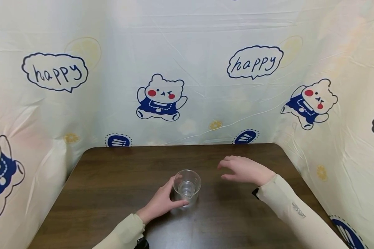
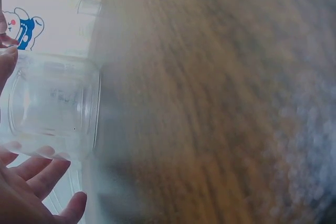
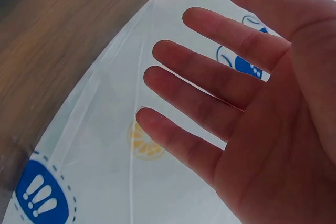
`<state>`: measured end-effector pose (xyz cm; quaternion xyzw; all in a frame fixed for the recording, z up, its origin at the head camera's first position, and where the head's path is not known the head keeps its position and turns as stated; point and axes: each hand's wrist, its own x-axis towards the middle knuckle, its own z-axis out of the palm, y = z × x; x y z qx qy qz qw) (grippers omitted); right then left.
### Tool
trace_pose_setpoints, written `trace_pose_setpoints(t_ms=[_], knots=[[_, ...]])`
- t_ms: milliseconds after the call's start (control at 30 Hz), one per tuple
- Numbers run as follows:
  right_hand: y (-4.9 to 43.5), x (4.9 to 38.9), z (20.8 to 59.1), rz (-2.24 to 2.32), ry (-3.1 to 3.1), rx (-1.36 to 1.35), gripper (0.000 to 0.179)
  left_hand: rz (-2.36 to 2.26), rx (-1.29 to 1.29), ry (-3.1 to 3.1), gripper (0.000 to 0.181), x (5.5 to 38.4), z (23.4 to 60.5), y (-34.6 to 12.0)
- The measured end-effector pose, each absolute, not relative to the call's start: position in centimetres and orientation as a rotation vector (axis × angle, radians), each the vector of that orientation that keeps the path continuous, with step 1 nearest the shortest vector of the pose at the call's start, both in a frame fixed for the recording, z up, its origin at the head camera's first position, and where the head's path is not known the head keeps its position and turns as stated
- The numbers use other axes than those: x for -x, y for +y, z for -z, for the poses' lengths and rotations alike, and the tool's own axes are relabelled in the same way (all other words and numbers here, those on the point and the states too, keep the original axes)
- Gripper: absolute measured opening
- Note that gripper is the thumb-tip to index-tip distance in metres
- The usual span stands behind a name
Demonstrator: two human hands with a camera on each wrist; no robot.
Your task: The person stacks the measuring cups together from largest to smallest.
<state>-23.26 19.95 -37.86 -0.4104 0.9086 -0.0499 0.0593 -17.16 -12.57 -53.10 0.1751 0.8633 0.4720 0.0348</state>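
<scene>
A clear glass beaker stands on the dark wooden table, with a smaller clear glass vessel nested inside it. My left hand grips the beaker from its left side, thumb at the near side and fingers round the far side. Up close in the left wrist view, thumb and fingers lie on opposite sides of the beaker. My right hand hovers over the table to the right of the beaker, holding nothing. The right wrist view shows its fingers spread and loosely extended.
A pale cloth curtain printed with bears and the word "happy" hangs behind the table and along both sides. The table's far edge meets this cloth. Dark bands sit at both wrists beside light sleeves.
</scene>
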Motion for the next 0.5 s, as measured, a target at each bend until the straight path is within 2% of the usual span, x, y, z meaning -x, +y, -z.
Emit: trace_pose_setpoints(t_ms=[500], knots=[[24.5,23.1,38.2,0.173,2.815,1.042,0.029,-1.451,-0.516,2.626,0.097,17.3,53.5,-12.6]])
